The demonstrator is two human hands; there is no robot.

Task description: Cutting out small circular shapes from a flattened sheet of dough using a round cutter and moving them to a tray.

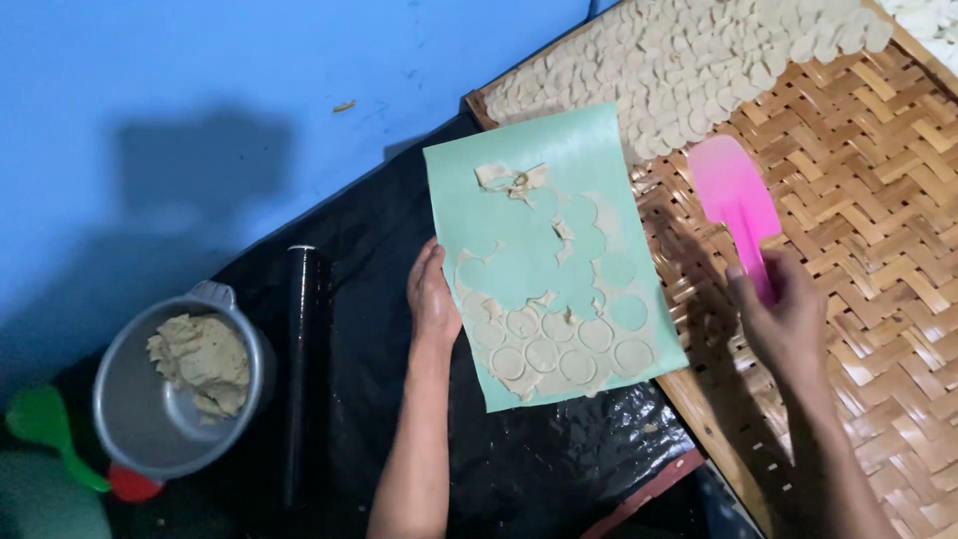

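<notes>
The left hand [432, 299] held the left edge of a green sheet [519, 190], with the fingers close together along the edge and the thumb tucked under, so I could not tell how hard it pinched. On the sheet lay thin rolled dough [544, 344] cut into little rounds, most of them in the lower half, and a scrap of dough [514, 180] sat near the top. The right hand [788, 319] was wrapped around the handle of a pink spatula [736, 195], fingers curled shut on it, and the flat blade pointed up over a woven bamboo tray [858, 180]. Many cut rounds [689, 60] already lay in rows at the far end of that tray. To do this well, it looked best to keep the sheet flat and steady, slide the blade low under each round, and lift slowly so the soft circles would not tear or fold. A metal bowl [130, 399] with more dough stood well apart on the left, beside a dark rolling pin [299, 369].
</notes>
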